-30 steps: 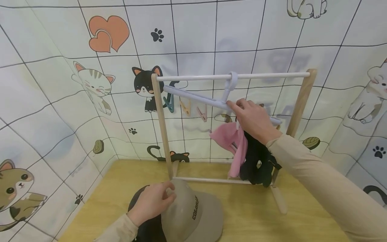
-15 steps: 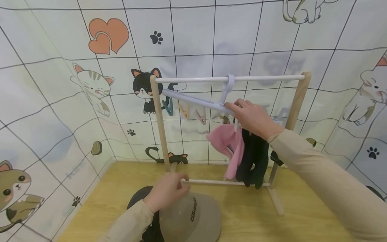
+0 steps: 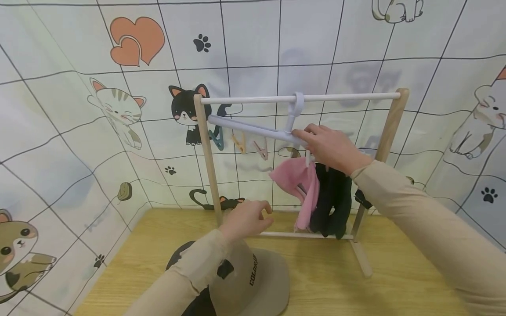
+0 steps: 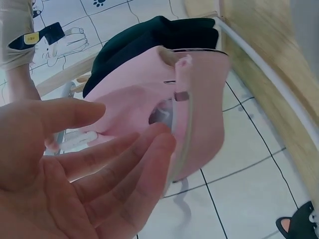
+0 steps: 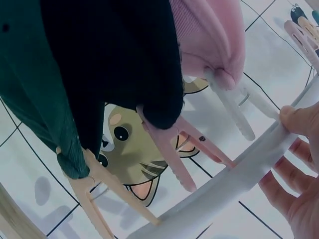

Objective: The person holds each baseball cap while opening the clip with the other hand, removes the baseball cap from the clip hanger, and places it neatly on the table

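Right grip (image 3: pixel 331 147) pinches the pale hanger (image 3: pixel 253 128); left grip (image 3: pixel 246 218), loosely parted, holds nothing near the pink cap (image 3: pixel 293 176), which hangs clipped.

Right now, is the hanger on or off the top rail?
On. The hanger has its hook looped over the white top rail; the right hand pinches it below.

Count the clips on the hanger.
6. Head view, no load: teal clip, yellow clip, first pink clip. Right wrist view: white clip gripping pink item, second pink clip gripping black item, beige clip gripping green item. Right hand may hide more.
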`<move>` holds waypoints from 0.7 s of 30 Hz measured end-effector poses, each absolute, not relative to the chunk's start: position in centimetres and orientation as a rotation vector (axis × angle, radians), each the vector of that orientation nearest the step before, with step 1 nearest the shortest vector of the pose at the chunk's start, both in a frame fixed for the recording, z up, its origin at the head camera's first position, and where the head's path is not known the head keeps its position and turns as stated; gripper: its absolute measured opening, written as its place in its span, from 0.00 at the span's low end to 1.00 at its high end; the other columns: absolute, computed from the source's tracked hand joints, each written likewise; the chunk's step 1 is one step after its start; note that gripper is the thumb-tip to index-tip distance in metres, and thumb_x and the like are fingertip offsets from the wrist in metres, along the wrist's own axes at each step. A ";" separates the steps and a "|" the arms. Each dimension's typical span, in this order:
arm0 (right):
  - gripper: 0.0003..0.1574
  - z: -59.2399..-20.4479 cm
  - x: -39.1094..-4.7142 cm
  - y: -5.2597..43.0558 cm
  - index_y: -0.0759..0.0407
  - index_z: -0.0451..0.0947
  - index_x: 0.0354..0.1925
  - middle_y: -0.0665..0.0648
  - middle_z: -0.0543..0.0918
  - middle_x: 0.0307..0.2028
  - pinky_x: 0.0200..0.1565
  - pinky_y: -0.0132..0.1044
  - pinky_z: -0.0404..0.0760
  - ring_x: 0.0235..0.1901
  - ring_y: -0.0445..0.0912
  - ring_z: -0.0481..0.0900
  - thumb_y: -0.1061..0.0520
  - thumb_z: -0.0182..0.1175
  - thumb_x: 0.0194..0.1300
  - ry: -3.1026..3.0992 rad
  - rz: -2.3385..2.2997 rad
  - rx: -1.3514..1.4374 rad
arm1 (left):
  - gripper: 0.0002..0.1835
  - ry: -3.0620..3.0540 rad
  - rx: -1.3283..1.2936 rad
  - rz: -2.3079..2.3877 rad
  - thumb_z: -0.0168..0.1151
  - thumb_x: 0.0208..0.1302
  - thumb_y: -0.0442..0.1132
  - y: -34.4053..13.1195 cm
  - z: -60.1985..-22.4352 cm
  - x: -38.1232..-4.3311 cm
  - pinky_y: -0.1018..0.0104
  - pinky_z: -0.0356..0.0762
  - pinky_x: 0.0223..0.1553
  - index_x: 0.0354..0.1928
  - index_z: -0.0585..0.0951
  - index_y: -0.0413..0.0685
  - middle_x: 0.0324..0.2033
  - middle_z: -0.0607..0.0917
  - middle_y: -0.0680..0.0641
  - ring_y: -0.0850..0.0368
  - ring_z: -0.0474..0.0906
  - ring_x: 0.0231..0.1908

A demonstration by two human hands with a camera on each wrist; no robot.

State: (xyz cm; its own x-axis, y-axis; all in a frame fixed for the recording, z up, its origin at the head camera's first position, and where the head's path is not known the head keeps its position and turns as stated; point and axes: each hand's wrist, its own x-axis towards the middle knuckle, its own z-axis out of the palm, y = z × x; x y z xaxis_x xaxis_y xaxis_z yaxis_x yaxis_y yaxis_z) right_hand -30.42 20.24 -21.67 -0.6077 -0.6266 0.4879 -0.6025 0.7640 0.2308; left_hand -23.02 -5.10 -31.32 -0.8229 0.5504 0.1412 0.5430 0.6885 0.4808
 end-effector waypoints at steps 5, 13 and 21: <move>0.30 -21.4 -30.3 20.4 0.55 0.70 0.60 0.62 0.79 0.45 0.27 0.47 0.80 0.35 0.54 0.80 0.66 0.65 0.61 -2.402 -0.030 0.947 | 0.09 2.847 0.942 0.807 0.61 0.63 0.39 -2.7 -30.6 -24.6 0.67 0.72 0.27 0.44 0.81 0.45 0.24 0.82 0.52 0.62 0.76 0.24; 0.30 -21.7 -30.4 20.4 0.54 0.71 0.61 0.62 0.79 0.46 0.26 0.45 0.79 0.34 0.53 0.79 0.64 0.65 0.62 -2.421 -0.007 0.945 | 0.10 2.766 1.012 0.961 0.62 0.65 0.41 1.0 -30.3 -26.5 0.69 0.73 0.37 0.45 0.79 0.47 0.35 0.83 0.53 0.60 0.77 0.34; 0.30 -21.7 -30.4 20.4 0.55 0.71 0.60 0.63 0.79 0.46 0.29 0.47 0.81 0.34 0.54 0.79 0.65 0.66 0.60 -2.395 -0.002 0.956 | 0.16 2.695 0.928 1.150 0.64 0.64 0.45 3.9 -30.2 -27.5 0.73 0.75 0.31 0.47 0.74 0.45 0.32 0.82 0.51 0.61 0.77 0.29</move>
